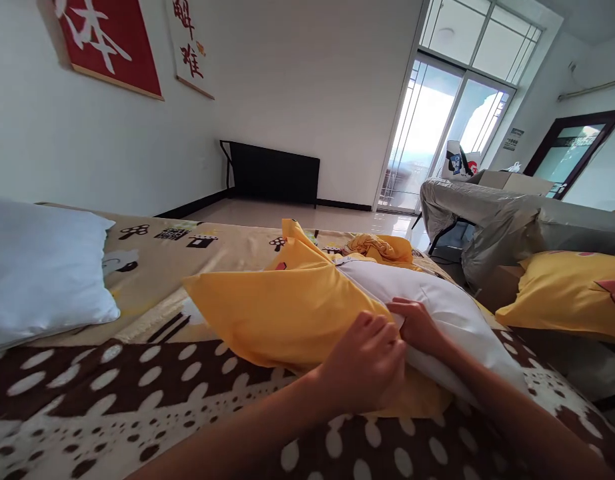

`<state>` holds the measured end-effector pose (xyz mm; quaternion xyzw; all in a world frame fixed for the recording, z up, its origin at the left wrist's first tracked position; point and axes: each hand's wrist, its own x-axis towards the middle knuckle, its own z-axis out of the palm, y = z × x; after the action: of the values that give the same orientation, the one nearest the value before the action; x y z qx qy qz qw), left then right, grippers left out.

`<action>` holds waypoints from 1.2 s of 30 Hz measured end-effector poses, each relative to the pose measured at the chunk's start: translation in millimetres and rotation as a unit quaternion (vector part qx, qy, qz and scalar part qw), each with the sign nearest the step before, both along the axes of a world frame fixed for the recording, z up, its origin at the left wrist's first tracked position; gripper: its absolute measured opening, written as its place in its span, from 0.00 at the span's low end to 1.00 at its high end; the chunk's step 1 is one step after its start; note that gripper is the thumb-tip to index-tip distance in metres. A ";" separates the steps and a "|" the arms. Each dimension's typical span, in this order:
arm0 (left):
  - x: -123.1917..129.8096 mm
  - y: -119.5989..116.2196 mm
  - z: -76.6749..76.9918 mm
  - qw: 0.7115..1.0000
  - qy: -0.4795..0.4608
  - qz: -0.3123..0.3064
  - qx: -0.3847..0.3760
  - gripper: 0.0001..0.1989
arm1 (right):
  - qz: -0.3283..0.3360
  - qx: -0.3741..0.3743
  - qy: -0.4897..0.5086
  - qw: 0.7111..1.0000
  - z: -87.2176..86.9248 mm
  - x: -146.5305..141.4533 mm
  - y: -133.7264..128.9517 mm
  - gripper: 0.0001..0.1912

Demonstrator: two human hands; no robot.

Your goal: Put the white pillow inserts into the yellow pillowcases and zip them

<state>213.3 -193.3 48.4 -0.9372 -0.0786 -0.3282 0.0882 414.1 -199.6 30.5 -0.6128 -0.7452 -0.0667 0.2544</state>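
A yellow pillowcase [272, 307] lies on the bed, pulled partway over a white pillow [437, 293]. The pillow's bare half sticks out to the right. My left hand [365, 363] is closed on the near edge of the pillowcase opening. Just beyond it, my right hand [417, 323] pinches the edge of the opening against the white pillow. The left end of the pillowcase looks slack and pointed. Fabric and fingers hide exactly how much cloth each hand holds.
A second white pillow [47, 267] lies at the left on the patterned bedspread [152, 380]. Crumpled yellow cloth [372, 247] rests behind the pillowcase. To the right are a yellow cushion [567, 293] and a plastic-covered sofa [527, 220]. A black folded frame [272, 172] leans by the wall.
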 end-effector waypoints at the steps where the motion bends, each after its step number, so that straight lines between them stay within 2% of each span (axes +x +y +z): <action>1: -23.1 4.5 -5.2 0.999 0.023 0.022 -0.041 0.13 | 0.018 0.013 0.034 0.999 4.6 0.6 4.6 0.19; 2: -45.5 10.9 -12.3 0.991 0.059 0.059 -0.108 0.15 | 0.029 0.037 0.072 0.996 9.0 1.4 9.3 0.20; 3: -66.2 19.0 -20.7 0.970 0.092 0.108 -0.196 0.18 | 0.030 0.067 0.107 0.992 13.2 2.0 14.1 0.20; 4: -84.5 28.7 -29.6 0.933 0.114 0.165 -0.301 0.22 | 0.023 0.096 0.135 0.986 17.0 2.2 18.9 0.20; 5: -99.6 39.2 -38.1 0.885 0.114 0.198 -0.406 0.23 | 0.013 0.118 0.150 0.981 20.1 1.8 23.6 0.20; 7: -118.5 60.4 -50.9 0.779 0.055 0.201 -0.592 0.25 | -0.003 0.139 0.164 0.977 24.3 -1.3 31.7 0.19; 8: -122.0 69.6 -54.7 0.729 0.000 0.189 -0.657 0.28 | -0.007 0.139 0.165 0.976 25.2 -3.6 34.8 0.19; 10: -118.3 83.5 -58.6 0.654 -0.117 0.168 -0.728 0.33 | -0.010 0.135 0.160 0.978 24.6 -8.2 37.9 0.20; 11: -112.6 88.0 -59.9 0.635 -0.169 0.165 -0.736 0.33 | -0.011 0.134 0.154 0.979 23.3 -10.0 38.0 0.20; 12: -105.4 91.0 -61.4 0.630 -0.214 0.164 -0.729 0.32 | -0.012 0.134 0.145 0.980 21.3 -11.3 37.0 0.21; 13: -97.9 92.9 -63.6 0.641 -0.253 0.166 -0.705 0.30 | -0.016 0.134 0.132 0.982 18.6 -12.3 35.3 0.21; 15: -84.9 95.2 -69.3 0.686 -0.307 0.176 -0.635 0.23 | -0.028 0.131 0.092 0.987 10.6 -14.5 29.9 0.22; 18: -76.2 98.6 -73.0 0.738 -0.316 0.181 -0.568 0.17 | -0.030 0.096 -0.036 0.994 -7.6 -24.3 19.2 0.23; 20: -74.4 101.8 -66.0 0.753 -0.302 0.180 -0.556 0.16 | -0.011 0.048 -0.145 0.988 -20.7 -36.1 12.3 0.21; 22: -70.2 103.9 -52.3 0.773 -0.296 0.170 -0.534 0.13 | -0.003 -0.005 -0.221 0.975 -29.8 -48.7 8.2 0.18; 24: -61.1 102.1 -38.8 0.793 -0.285 0.162 -0.513 0.12 | -0.030 -0.049 -0.256 0.965 -32.4 -58.1 9.3 0.14; 26: -48.6 94.0 -34.0 0.809 -0.261 0.151 -0.505 0.13 | -0.071 -0.083 -0.271 0.956 -29.4 -62.8 16.1 0.12; 28: -37.0 80.5 -42.6 0.834 -0.194 0.124 -0.502 0.13 | -0.102 -0.107 -0.275 0.950 -24.6 -65.0 26.4 0.12; 30: -30.6 65.9 -61.2 0.872 -0.074 0.094 -0.474 0.10 | -0.114 -0.120 -0.278 0.946 -22.2 -68.3 36.0 0.13; 32: -31.5 54.7 -80.2 0.896 0.043 0.083 -0.434 0.09 | -0.099 -0.131 -0.287 0.944 -23.6 -74.0 40.9 0.14; 34: -39.5 48.4 -89.8 0.896 0.096 0.074 -0.427 0.07 | -0.061 -0.140 -0.291 0.944 -25.9 -78.9 39.5 0.14; 36: -54.0 44.3 -85.5 0.877 0.106 0.054 -0.466 0.05 | -0.030 -0.137 -0.262 0.955 -24.4 -78.2 33.6 0.12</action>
<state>159.2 -149.0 -37.0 -0.8933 -0.2628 -0.1469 -0.3338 335.9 -166.0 6.1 -0.6249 -0.7690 -0.1292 -0.0383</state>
